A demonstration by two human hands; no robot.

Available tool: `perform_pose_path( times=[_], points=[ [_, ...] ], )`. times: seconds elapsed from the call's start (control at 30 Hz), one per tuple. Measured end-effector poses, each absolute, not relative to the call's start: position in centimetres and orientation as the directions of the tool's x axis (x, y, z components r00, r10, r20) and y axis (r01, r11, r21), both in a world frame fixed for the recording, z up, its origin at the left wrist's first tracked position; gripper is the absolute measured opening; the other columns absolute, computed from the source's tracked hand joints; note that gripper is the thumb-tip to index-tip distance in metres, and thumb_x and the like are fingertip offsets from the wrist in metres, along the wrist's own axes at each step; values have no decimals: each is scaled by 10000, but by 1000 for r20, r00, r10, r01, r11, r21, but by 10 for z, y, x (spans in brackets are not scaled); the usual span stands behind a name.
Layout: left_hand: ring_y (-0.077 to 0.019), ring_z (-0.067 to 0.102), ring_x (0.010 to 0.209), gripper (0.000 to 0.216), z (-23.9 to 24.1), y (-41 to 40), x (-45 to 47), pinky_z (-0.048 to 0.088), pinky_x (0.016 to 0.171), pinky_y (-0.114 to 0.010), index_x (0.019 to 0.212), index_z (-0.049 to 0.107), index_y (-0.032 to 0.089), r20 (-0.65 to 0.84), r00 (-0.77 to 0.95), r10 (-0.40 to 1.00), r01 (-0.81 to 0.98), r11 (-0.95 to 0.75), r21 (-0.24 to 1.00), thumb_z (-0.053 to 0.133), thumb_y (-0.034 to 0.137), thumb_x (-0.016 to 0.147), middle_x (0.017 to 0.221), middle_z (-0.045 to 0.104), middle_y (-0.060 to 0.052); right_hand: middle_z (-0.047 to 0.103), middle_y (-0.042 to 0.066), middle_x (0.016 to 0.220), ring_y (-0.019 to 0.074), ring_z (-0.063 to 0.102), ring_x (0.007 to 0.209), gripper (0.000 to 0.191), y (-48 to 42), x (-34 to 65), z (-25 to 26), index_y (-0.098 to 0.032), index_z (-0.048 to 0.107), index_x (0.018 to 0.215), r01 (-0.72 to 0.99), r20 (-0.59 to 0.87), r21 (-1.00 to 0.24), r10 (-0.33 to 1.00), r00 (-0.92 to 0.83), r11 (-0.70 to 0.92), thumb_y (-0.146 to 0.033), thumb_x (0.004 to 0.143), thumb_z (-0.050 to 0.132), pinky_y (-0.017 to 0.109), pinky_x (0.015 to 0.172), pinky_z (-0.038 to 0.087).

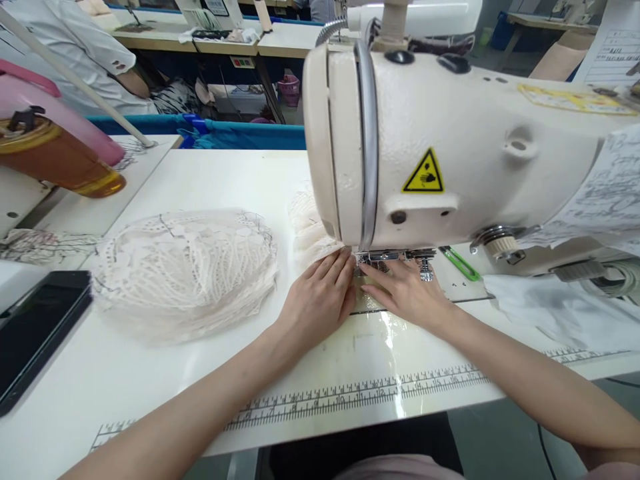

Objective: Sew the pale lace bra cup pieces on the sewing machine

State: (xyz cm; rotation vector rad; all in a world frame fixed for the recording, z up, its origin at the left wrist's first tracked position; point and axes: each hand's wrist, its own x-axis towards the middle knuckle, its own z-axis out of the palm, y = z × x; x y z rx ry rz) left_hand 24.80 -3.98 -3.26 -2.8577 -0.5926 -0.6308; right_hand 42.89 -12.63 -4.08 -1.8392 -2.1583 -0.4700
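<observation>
A white sewing machine [380, 153] stands over the table, its needle area with the metal presser foot [377, 257] low at the plate. My left hand [320, 293] lies flat, fingers stretched and close together, on the front edge of a cream lace fabric [313, 233] left of the foot. My right hand [407, 290] rests under the machine head, fingers spread around the front of the foot; some fingertips are hidden behind metal parts. The fabric between the hands is mostly hidden. A heap of cream lace pieces [185, 273] lies left of my left hand.
A green-handled cutter [460, 263] and a white cloth [560, 310] lie on the right. On the left are a black phone [43, 327], an amber bottle [60, 160] and a pink container [65, 113]. A printed ruler [350, 400] runs along the front. Another person's white sleeve [95, 40] shows behind.
</observation>
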Motion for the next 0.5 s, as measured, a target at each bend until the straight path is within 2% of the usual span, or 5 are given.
perform_pose_path(
  times=[0.13,0.27,0.37,0.43,0.5],
  points=[
    [-313,597,1213,411,-35,-40,247,524,997,-436,1223,622,7,415,830,373,422,-906,-30,401,236,963,1271,638,-206,740,-2,1004,164,640,697,274,-125,432,-39,-259,696,1055,987,490,85,857,-159,135,-399,990,469,391,830,379],
    [-314,576,1236,423,-37,-42,247,503,1019,-444,1262,592,8,401,826,396,441,-897,-23,390,242,974,1298,621,-202,752,-36,899,130,625,669,227,-122,436,-35,-219,672,906,985,521,43,837,-167,169,-297,983,473,352,813,345],
    [-337,540,1272,445,-30,-44,247,472,1045,-470,1298,569,38,360,820,445,485,-874,-23,421,323,989,1350,583,-201,752,-19,861,140,628,708,216,-121,440,-36,-212,669,910,980,534,-8,829,-165,200,-279,976,475,337,817,340],
    [-366,495,1312,472,-21,-42,244,434,1070,-516,1329,549,80,323,791,520,552,-834,-8,461,386,981,1389,549,-200,752,2,861,155,634,739,217,-121,443,-38,-211,678,940,977,535,-30,829,-162,210,-287,976,478,331,807,342],
    [-389,443,1351,460,-11,-37,237,394,1087,-568,1345,537,116,304,736,604,635,-773,-1,487,381,973,1406,532,-198,750,14,864,163,641,762,215,-123,445,-40,-211,683,972,977,536,-38,829,-159,212,-292,976,484,323,793,346]
  ],
)
